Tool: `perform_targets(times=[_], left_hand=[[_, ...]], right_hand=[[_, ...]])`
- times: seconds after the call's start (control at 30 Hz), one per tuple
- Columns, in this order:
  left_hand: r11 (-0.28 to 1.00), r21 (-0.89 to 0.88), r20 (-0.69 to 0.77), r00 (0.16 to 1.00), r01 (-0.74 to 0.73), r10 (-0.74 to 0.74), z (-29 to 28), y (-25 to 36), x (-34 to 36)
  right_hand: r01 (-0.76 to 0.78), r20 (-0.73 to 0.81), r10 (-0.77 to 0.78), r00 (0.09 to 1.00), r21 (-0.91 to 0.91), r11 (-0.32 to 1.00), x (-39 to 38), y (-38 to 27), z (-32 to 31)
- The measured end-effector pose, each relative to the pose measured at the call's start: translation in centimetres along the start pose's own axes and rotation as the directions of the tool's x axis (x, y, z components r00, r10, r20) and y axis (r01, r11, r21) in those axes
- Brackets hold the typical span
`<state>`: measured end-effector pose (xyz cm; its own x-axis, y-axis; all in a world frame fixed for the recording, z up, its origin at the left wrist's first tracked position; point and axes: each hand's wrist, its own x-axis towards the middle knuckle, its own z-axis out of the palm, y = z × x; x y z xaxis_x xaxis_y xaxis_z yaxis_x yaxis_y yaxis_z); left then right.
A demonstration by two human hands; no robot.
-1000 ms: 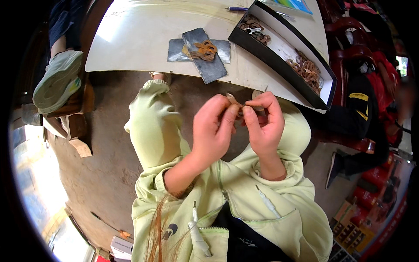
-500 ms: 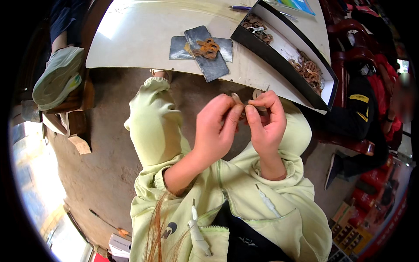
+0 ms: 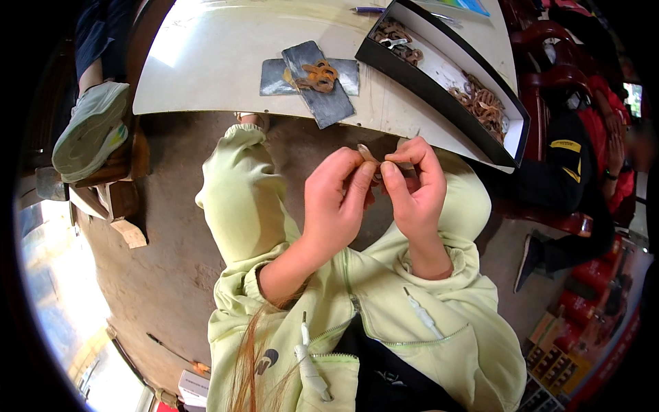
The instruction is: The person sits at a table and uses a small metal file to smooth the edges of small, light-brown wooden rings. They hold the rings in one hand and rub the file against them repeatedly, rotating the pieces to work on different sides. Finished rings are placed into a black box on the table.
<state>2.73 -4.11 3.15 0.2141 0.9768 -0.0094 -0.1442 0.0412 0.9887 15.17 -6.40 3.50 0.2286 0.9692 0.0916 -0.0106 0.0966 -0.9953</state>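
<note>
Both hands meet just below the near edge of the white table (image 3: 206, 62). The left hand (image 3: 334, 202) and right hand (image 3: 412, 189) each pinch one end of a small thin brownish metal piece (image 3: 367, 152) held between their fingertips. Beyond them on the table lie two grey flat slabs crossed over each other (image 3: 326, 93), carrying a little heap of rust-coloured rings (image 3: 317, 74). To the slabs' right sits one long black tray (image 3: 446, 75) holding two more heaps.

Wearing a pale green zip hoodie (image 3: 384, 309) with white-tipped drawstrings (image 3: 420, 312), sleeves (image 3: 274, 278) pushed up past the wrists; matching pale green trousers (image 3: 240, 185); left hand (image 3: 336, 202) and right hand (image 3: 415, 196) showing bare.
</note>
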Motion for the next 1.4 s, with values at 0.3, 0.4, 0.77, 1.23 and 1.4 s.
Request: perform_targets(times=[0.3,0.4,0.77,1.23,1.4], left_hand=[[1.0,-0.009,0.023,1.0,0.011,-0.01,0.2,0.1,-0.1],[1.0,-0.018,-0.001,1.0,-0.006,0.006,0.0,-0.4,-0.1],[0.997,-0.076,-0.051,0.999,0.014,-0.017,-0.3,0.1,0.2],[0.991,-0.122,-0.038,0.997,0.055,-0.06,-0.3,0.2,0.1],[1.0,-0.009,0.018,1.0,0.016,-0.016,0.1,0.0,-0.2]], right_hand=[[0.037,-0.001,-0.037,0.999,-0.009,0.999,0.1,-0.2,0.1],[0.037,0.014,-0.036,0.999,-0.02,0.999,0.0,0.1,0.0],[0.044,0.02,-0.043,0.999,-0.008,0.999,-0.3,0.4,0.1],[0.019,0.004,-0.019,1.0,-0.018,1.0,-0.1,0.3,0.0],[0.081,0.014,-0.081,0.997,-0.052,0.995,0.1,-0.1,0.2]])
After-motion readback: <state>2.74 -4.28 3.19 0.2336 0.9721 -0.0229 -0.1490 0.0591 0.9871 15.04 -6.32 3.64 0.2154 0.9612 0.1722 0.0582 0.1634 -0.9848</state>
